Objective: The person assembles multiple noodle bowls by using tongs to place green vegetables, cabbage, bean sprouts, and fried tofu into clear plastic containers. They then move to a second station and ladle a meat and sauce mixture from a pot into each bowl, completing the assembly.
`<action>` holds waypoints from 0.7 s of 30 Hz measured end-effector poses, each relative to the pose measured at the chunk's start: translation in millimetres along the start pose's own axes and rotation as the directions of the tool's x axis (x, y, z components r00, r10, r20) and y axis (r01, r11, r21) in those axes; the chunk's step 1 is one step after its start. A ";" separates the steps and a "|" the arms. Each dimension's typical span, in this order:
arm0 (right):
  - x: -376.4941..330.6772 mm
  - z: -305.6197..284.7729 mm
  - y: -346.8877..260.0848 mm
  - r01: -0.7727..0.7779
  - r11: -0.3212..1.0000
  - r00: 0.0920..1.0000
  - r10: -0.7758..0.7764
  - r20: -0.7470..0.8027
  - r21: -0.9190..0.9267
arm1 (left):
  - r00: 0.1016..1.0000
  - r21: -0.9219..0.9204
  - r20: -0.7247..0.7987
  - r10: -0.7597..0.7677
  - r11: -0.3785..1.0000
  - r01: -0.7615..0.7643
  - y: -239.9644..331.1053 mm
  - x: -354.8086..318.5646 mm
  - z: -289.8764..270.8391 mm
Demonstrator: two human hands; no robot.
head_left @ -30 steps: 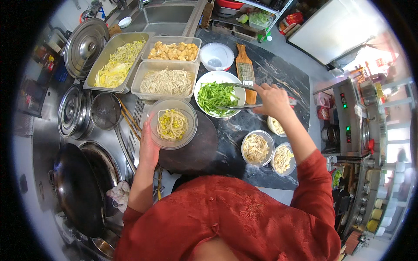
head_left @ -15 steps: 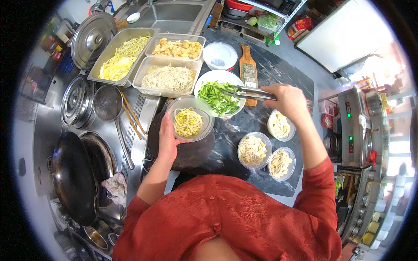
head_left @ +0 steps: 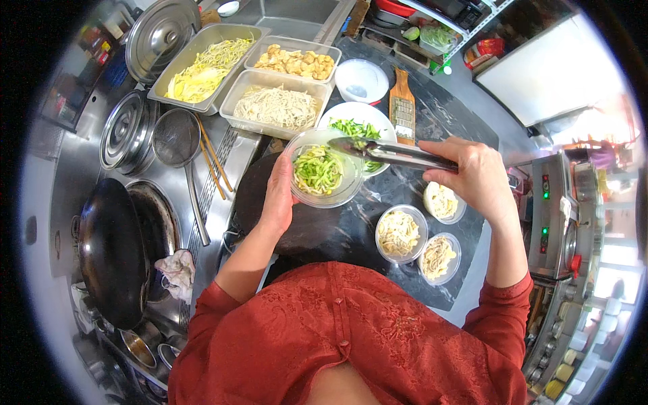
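Tongs [head_left: 408, 156], clamped in the right fingers [head_left: 442, 146], do best held low over the clear tub [head_left: 349, 181] gripped in the left fingers [head_left: 283, 173].

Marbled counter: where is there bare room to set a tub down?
Bare counter shows right of the wooden grater, beyond the right hand; and between the dark round board and the three filled tubs. Crowded: around the white bowl, with food trays, grater and held tub close.
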State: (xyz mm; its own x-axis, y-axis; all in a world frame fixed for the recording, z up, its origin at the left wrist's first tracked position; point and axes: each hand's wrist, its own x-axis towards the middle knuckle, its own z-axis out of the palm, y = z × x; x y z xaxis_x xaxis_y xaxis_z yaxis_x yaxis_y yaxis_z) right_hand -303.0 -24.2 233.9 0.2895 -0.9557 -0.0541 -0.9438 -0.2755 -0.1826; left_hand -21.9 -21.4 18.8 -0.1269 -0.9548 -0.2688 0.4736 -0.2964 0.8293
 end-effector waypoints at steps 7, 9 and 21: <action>13.0 14.7 -34.7 0.234 0.964 0.970 -0.223 0.095 -0.126 | 0.997 0.016 -0.056 0.044 0.999 -0.043 12.1 -2.4 -12.9; 22.8 10.3 -40.0 0.223 0.962 0.974 -0.215 0.066 -0.158 | 0.998 -0.017 -0.051 0.021 1.000 -0.022 17.9 -3.1 -20.7; 88.7 17.6 -13.8 0.088 0.908 0.990 -0.032 0.140 -0.410 | 0.984 -0.030 -0.176 0.019 0.999 -0.024 42.0 -4.2 -96.9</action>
State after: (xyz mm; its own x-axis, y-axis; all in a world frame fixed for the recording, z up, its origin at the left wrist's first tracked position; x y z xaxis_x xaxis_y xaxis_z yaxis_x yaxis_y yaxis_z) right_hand -261.5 -103.3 214.4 0.3394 -0.9222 -0.1852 -0.8968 -0.3767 0.2323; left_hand 83.0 -27.7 7.3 0.0371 -0.9415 -0.3351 0.5024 -0.2723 0.8207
